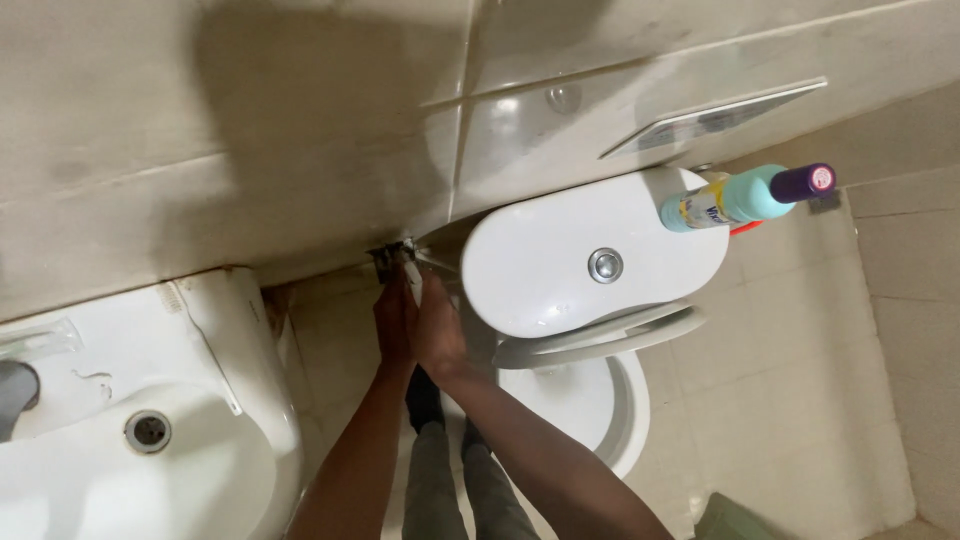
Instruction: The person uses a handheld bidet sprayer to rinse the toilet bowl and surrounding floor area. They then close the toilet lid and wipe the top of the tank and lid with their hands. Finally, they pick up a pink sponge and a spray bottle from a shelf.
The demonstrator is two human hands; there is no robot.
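Both my hands reach down to a small metal valve fitting (pixel 403 257) on the tiled wall, low in the gap between the washbasin and the toilet cistern. My right hand (pixel 440 328) lies in front, its fingers closed around a slim pale piece that runs down from the fitting. My left hand (pixel 392 318) presses against it from the left, half hidden, with its fingers up at the same fitting. My legs and dark shoes show below the hands.
A white cistern (pixel 540 262) with a round chrome button stands right of the hands, above the toilet bowl (pixel 622 420). A turquoise bottle with a purple cap (pixel 745 198) rests on the cistern lid. A white washbasin (pixel 215 440) fills the lower left.
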